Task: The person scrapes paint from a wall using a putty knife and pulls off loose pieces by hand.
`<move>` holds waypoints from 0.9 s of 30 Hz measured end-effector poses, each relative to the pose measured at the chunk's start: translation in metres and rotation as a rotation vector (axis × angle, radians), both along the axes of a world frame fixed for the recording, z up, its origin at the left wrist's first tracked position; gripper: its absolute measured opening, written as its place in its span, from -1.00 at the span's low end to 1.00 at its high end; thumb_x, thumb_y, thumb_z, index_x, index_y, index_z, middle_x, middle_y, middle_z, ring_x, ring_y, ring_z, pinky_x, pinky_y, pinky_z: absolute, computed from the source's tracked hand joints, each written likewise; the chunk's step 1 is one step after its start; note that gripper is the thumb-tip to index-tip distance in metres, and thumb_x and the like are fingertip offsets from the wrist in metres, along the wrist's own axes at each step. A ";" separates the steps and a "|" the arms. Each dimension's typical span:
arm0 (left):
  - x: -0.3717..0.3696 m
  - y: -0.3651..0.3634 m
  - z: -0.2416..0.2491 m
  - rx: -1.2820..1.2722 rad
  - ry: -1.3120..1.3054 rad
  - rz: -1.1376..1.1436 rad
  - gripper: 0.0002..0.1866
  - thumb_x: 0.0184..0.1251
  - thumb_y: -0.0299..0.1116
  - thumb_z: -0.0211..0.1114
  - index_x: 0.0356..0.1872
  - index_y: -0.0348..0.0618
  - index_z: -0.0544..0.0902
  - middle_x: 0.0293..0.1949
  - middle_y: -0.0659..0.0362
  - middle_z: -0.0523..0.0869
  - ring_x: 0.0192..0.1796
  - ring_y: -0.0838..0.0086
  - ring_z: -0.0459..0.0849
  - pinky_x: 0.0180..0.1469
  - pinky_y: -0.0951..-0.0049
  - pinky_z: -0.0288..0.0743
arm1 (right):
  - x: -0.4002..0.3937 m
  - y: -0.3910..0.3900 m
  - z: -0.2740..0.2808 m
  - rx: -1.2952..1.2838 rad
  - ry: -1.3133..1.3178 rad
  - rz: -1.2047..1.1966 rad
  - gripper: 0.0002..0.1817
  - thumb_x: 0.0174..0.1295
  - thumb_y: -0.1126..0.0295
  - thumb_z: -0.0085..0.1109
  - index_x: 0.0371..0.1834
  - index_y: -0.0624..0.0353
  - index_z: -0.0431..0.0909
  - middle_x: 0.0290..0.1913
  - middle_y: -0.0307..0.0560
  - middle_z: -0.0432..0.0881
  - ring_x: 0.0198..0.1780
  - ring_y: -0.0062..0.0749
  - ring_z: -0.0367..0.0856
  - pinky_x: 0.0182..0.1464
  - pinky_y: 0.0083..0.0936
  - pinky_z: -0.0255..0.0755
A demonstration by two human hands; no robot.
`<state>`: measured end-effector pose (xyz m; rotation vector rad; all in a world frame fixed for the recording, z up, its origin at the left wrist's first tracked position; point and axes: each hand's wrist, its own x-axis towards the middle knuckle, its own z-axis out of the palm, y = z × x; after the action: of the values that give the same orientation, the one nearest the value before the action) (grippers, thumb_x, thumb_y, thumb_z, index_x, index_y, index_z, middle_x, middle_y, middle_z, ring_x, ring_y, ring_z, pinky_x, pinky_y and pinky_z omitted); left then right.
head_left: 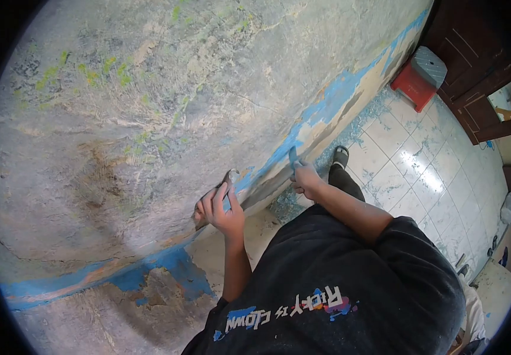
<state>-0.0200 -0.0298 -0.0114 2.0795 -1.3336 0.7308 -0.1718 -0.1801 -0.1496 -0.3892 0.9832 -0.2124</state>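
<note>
My right hand (307,180) is closed around a flat scraper (293,156) with a bluish face, its end up by the blue paint strip (332,97) on the wall. My left hand (222,208) is up against the bare grey plaster wall (167,154), fingers bent. A small pale grey piece (233,176) shows at its fingertips and a brown edge below its knuckles; I cannot tell what it grips. Peeling blue paint (178,266) also runs along the wall at lower left.
Blue paint flakes litter the white tiled floor (406,142). A red stool (416,92) with a grey top stands by the wall, near dark brown wooden furniture (465,77). My sandalled foot (340,157) is close to the wall's base. A white bag (510,207) lies at far right.
</note>
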 end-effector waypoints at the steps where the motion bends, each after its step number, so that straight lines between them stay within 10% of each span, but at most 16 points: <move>1: -0.002 0.002 0.001 0.007 0.006 0.006 -0.78 0.18 -0.38 0.52 -0.13 0.01 0.81 -0.15 0.24 0.74 -0.01 0.24 0.57 0.11 0.19 0.16 | -0.002 0.003 0.007 -0.007 0.005 0.001 -0.86 0.58 0.14 -0.07 -0.03 -0.11 0.30 -0.54 -0.26 0.29 -0.67 -0.51 0.19 -0.66 -0.47 0.02; 4: -0.005 -0.003 0.002 0.001 0.008 0.015 -0.78 0.18 -0.40 0.52 -0.13 0.01 0.81 -0.15 0.23 0.73 -0.01 0.24 0.57 0.11 0.19 0.16 | 0.000 -0.013 -0.061 0.007 0.071 0.016 -0.82 0.61 0.12 -0.14 -0.05 -0.06 0.28 -0.52 -0.25 0.29 -0.66 -0.52 0.20 -0.65 -0.47 0.04; 11: -0.003 0.001 0.000 -0.001 0.018 0.001 -0.77 0.17 -0.42 0.52 -0.12 0.00 0.81 -0.15 0.24 0.72 -0.02 0.25 0.56 0.11 0.19 0.15 | -0.010 -0.006 0.007 -0.053 0.015 0.002 -0.90 0.58 0.24 -0.17 -0.02 -0.06 0.30 -0.50 -0.24 0.31 -0.66 -0.53 0.19 -0.68 -0.48 0.01; 14: -0.005 -0.002 0.000 0.007 0.004 0.011 -0.76 0.18 -0.40 0.51 -0.11 0.00 0.81 -0.13 0.23 0.73 -0.01 0.25 0.56 0.11 0.20 0.14 | -0.005 -0.031 -0.098 0.090 0.027 0.014 -0.73 0.64 0.12 -0.21 0.18 -0.02 0.33 -0.44 -0.23 0.34 -0.65 -0.57 0.15 -0.66 -0.55 0.02; 20: -0.001 0.001 -0.003 0.026 -0.012 0.012 -0.77 0.17 -0.41 0.52 -0.13 0.03 0.81 -0.14 0.26 0.71 -0.05 0.26 0.55 0.12 0.18 0.15 | -0.011 -0.009 0.002 -0.028 0.030 0.038 -0.83 0.60 0.15 -0.18 0.00 -0.07 0.35 -0.51 -0.25 0.31 -0.67 -0.53 0.18 -0.68 -0.46 0.04; 23: -0.005 -0.001 -0.003 0.021 -0.013 0.021 -0.76 0.15 -0.43 0.53 -0.13 0.05 0.81 -0.15 0.27 0.71 -0.06 0.25 0.54 0.11 0.17 0.15 | -0.009 -0.028 -0.081 -0.006 0.064 0.081 -0.72 0.63 0.12 -0.21 0.20 -0.03 0.33 -0.47 -0.24 0.32 -0.66 -0.58 0.14 -0.66 -0.54 -0.01; 27: -0.001 0.000 -0.003 0.016 -0.027 0.009 -0.74 0.14 -0.44 0.54 -0.13 0.07 0.81 -0.15 0.28 0.71 -0.06 0.26 0.54 0.11 0.18 0.13 | -0.002 -0.014 -0.027 -0.060 0.103 0.055 -0.73 0.63 0.11 -0.22 0.15 -0.01 0.33 -0.48 -0.25 0.31 -0.67 -0.57 0.13 -0.66 -0.54 0.00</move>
<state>-0.0205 -0.0301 -0.0148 2.0957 -1.3498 0.7569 -0.1739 -0.1946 -0.1764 -0.4852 1.0674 -0.1740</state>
